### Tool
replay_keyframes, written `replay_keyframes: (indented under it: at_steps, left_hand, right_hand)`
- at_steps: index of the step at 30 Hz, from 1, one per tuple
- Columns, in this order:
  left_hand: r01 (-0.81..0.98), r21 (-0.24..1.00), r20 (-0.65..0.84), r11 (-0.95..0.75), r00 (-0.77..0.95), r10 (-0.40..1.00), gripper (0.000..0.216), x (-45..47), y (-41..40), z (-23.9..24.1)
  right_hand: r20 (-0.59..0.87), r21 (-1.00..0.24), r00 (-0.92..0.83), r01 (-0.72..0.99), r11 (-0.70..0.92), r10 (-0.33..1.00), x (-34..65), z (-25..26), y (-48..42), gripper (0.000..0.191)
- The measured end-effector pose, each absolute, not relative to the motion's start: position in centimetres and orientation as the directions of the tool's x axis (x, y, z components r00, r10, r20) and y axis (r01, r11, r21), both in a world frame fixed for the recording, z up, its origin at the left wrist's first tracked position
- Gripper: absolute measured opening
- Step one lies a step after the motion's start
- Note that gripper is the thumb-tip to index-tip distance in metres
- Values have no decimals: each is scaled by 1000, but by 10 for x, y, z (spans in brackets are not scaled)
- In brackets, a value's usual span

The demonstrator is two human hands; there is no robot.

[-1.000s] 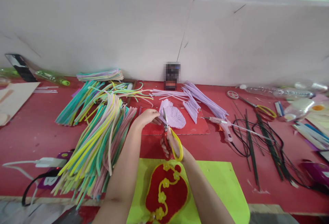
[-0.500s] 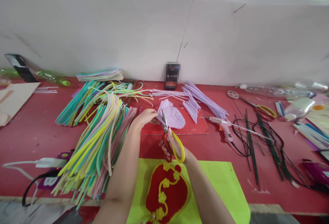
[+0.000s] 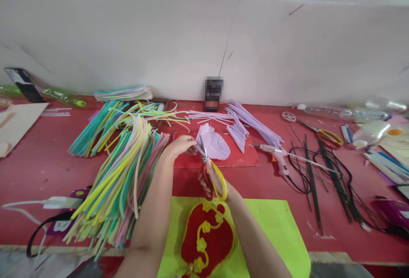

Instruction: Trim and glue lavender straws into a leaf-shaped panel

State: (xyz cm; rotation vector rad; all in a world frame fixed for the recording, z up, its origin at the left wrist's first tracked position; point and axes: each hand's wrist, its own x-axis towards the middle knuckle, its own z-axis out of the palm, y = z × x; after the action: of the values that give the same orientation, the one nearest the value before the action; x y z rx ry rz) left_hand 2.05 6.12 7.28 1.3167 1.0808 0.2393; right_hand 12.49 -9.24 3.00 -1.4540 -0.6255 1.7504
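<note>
My left hand (image 3: pixel 180 146) pinches the left edge of a lilac leaf-shaped piece (image 3: pixel 213 143) made of glued strips, lying on a red mat (image 3: pixel 243 159). My right hand (image 3: pixel 214 181) grips red-and-yellow scissors (image 3: pixel 209 171); their blades point up at the lilac piece's lower left edge. Loose lilac strips (image 3: pixel 247 123) lie just behind the leaf shape.
A big heap of pastel strips (image 3: pixel 124 165) fills the left of the red table. A pink glue gun (image 3: pixel 276 155), black wires (image 3: pixel 326 171) and a second pair of scissors (image 3: pixel 319 133) lie right. A green sheet (image 3: pixel 277 227) with a red ornament (image 3: pixel 206 239) sits near me.
The scissor blades have shifted slightly along the lilac piece's edge and the handles moved a little; my left hand stays in place.
</note>
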Motion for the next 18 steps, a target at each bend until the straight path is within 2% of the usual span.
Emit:
replay_keyframes:
  at_steps: [18]
  left_hand:
    - [420,849,-516,320,533,670,24,23,61,71]
  right_hand:
    - [-634,-763,48,-204,-614,772,121,35,-89,62]
